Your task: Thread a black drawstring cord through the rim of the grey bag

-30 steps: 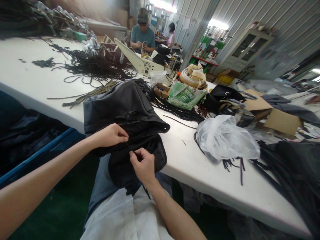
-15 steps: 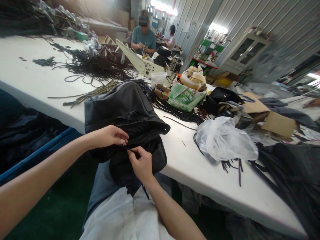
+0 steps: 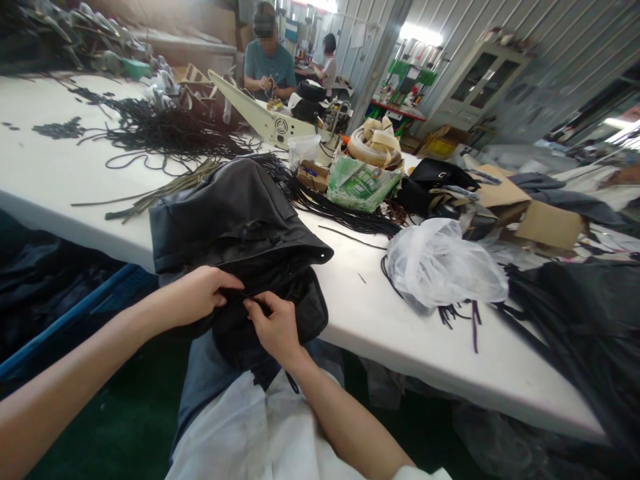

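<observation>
A black leather-look bag lies over the table's near edge, its opening towards me and its lower part hanging at my lap. One corner of its rim has a small eyelet. My left hand reaches into the opening, fingers curled on the dark edge; its fingertips are partly hidden in the folds. Close beside it, my right hand pinches a thin black cord at the bag's opening between thumb and forefinger. Below that wrist dangles a short looped dark end. Black on black makes the cord's path hard to follow.
On the white table lie a heap of black cords, olive strips, a green-and-white bag and a clear plastic bag. More black material lies right. A blue crate stands left. A co-worker sits across.
My left hand has gone slightly left and down, its fingers curling further into the bag's opening. My right hand has shifted a little left. The whole view has moved slightly.
</observation>
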Motion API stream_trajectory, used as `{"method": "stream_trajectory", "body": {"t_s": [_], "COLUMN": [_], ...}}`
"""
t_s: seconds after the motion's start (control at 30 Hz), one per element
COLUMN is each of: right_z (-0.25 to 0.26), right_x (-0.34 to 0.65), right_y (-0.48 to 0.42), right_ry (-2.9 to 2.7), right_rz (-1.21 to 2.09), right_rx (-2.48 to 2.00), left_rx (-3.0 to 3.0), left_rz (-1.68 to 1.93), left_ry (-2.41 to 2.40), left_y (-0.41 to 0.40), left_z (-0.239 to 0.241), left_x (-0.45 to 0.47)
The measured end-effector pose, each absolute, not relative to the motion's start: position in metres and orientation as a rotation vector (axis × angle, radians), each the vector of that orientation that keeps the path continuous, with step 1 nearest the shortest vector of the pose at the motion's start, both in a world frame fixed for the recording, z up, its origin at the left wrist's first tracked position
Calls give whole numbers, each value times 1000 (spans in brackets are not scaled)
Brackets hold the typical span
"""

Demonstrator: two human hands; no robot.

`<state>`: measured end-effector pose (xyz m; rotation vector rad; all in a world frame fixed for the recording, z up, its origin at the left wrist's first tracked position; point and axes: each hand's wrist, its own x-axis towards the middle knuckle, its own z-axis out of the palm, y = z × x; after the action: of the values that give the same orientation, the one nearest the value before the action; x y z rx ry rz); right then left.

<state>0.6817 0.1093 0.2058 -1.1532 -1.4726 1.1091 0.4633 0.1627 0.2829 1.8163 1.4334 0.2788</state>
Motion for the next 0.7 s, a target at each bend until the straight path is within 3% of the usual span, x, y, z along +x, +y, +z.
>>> {"method": "stream_trajectory", "body": {"t_s": [0.23, 0.53, 0.7], "right_z": [204, 221, 213], "right_x": [683, 728, 748], "right_y": [109, 102, 122], "right_ry": [-1527, -1541, -1209], "right_rz": [1112, 879, 1108], "right_rx": [-1118, -1149, -1271], "left_rx": [1848, 1647, 1519], "left_rz": [298, 712, 736], "left_ry": [1557, 1433, 1328], "left_y": [165, 171, 176], "left_z": [287, 284, 281], "left_x": [467, 491, 532]}}
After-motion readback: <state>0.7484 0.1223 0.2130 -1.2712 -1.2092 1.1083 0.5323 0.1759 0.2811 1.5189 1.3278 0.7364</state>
